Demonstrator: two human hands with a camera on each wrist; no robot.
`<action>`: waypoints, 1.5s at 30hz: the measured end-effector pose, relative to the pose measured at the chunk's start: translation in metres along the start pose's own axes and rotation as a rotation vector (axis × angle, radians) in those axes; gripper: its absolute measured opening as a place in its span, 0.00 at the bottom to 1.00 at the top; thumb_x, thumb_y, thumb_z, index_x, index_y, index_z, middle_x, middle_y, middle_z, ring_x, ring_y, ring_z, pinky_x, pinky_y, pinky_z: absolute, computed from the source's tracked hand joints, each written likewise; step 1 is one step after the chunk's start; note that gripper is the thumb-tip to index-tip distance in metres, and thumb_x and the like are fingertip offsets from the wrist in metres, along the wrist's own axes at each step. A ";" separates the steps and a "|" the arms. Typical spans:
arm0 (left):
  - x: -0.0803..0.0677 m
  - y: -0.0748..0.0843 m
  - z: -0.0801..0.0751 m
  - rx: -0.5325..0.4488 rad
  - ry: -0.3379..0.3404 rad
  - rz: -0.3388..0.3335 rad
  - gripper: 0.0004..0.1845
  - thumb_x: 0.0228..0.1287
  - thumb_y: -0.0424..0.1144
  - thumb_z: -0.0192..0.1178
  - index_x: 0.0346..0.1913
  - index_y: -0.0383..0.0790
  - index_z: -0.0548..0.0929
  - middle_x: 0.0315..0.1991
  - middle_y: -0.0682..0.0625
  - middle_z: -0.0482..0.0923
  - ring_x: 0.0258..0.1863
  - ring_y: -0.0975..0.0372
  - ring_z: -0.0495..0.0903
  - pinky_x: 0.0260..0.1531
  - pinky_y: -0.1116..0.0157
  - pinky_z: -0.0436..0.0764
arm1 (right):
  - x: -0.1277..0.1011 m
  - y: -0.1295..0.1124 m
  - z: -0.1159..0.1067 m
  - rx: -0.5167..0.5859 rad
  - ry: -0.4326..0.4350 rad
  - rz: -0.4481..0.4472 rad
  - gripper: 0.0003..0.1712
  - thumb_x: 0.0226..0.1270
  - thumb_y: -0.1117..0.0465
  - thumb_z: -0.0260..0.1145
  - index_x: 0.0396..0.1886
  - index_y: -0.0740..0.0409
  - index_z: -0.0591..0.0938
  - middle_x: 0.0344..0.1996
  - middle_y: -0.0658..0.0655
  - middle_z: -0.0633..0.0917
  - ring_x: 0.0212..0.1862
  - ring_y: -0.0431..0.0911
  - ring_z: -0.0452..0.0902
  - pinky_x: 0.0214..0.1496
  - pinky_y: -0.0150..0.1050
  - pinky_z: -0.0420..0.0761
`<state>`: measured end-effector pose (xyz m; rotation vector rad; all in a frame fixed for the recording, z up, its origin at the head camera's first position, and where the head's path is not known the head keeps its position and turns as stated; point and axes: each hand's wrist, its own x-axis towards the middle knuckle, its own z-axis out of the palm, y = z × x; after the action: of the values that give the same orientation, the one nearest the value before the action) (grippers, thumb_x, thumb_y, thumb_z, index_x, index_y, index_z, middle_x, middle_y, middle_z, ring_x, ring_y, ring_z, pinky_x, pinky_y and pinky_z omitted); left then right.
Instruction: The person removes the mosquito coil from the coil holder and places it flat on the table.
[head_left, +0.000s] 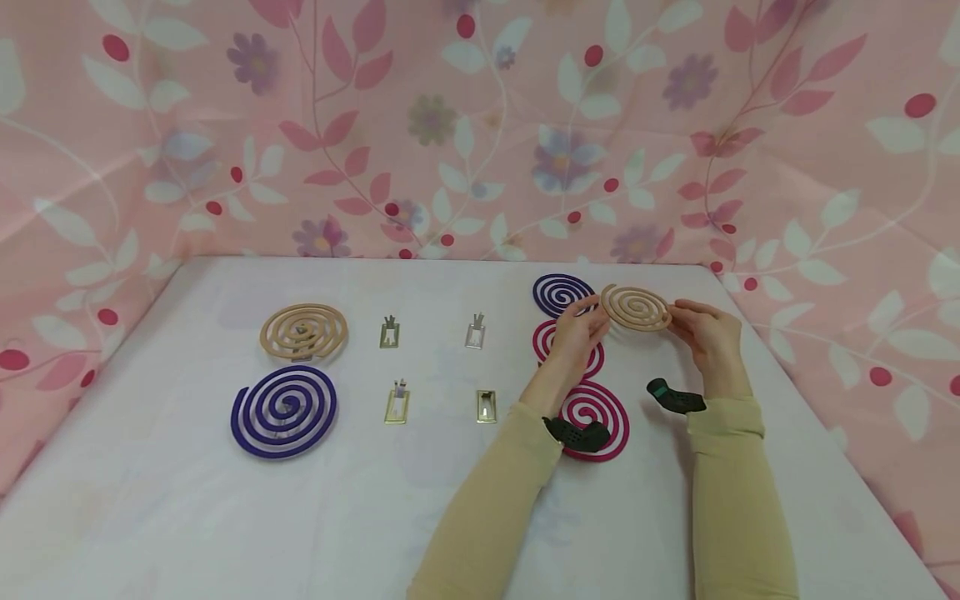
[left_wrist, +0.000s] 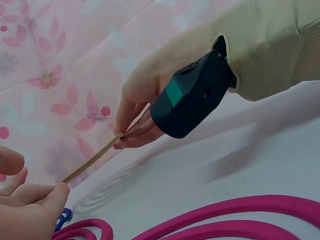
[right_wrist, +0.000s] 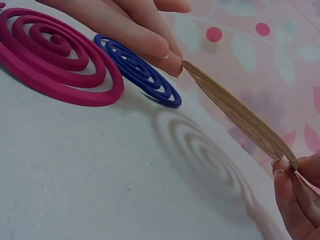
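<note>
A tan mosquito coil (head_left: 636, 310) is held tilted above the right part of the table, and its shadow falls on the cloth in the right wrist view. My left hand (head_left: 577, 333) pinches its left edge. At the opposite edge, fingertips and thumb of my right hand (head_left: 708, 337) grip the rim. Seen edge-on, the same coil (left_wrist: 92, 160) spans between both hands in the left wrist view. Behind the left hand lies a blue-purple coil (head_left: 562, 294). Two magenta coils are below it, the middle one (head_left: 597, 357) and the nearest one (head_left: 617, 417), partly covered by my left forearm.
At the left, another tan coil (head_left: 303, 331) and a larger purple coil (head_left: 285, 412) each overlie a metal stand. Several small metal stands, such as the near gold-coloured one (head_left: 486, 407), lie mid-table. Floral fabric (head_left: 480, 133) rises behind and beside the white table (head_left: 187, 517).
</note>
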<state>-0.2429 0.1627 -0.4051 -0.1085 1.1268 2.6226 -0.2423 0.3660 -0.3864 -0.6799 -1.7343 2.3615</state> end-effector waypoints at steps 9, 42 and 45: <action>0.002 -0.004 0.005 0.084 0.019 -0.032 0.21 0.63 0.23 0.48 0.60 0.30 0.71 0.59 0.37 0.71 0.58 0.49 0.71 0.62 0.55 0.68 | 0.005 0.003 -0.003 -0.054 0.106 0.043 0.08 0.55 0.72 0.68 0.33 0.57 0.86 0.38 0.52 0.79 0.36 0.41 0.83 0.47 0.34 0.79; 0.025 -0.013 0.002 0.205 -0.102 -0.118 0.40 0.48 0.14 0.42 0.69 0.36 0.60 0.72 0.40 0.52 0.71 0.53 0.53 0.62 0.57 0.66 | 0.010 0.013 0.022 -0.228 0.053 -0.071 0.28 0.65 0.74 0.50 0.66 0.67 0.65 0.44 0.53 0.73 0.45 0.40 0.74 0.50 0.28 0.76; 0.026 -0.013 0.002 0.214 -0.107 -0.119 0.39 0.49 0.14 0.41 0.69 0.36 0.60 0.72 0.39 0.53 0.70 0.53 0.54 0.61 0.57 0.66 | 0.011 0.013 0.023 -0.239 0.034 -0.074 0.29 0.65 0.74 0.49 0.67 0.66 0.64 0.47 0.54 0.73 0.46 0.40 0.74 0.47 0.27 0.76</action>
<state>-0.2636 0.1790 -0.4175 0.0087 1.3110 2.3588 -0.2597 0.3461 -0.3961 -0.6701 -2.0102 2.1029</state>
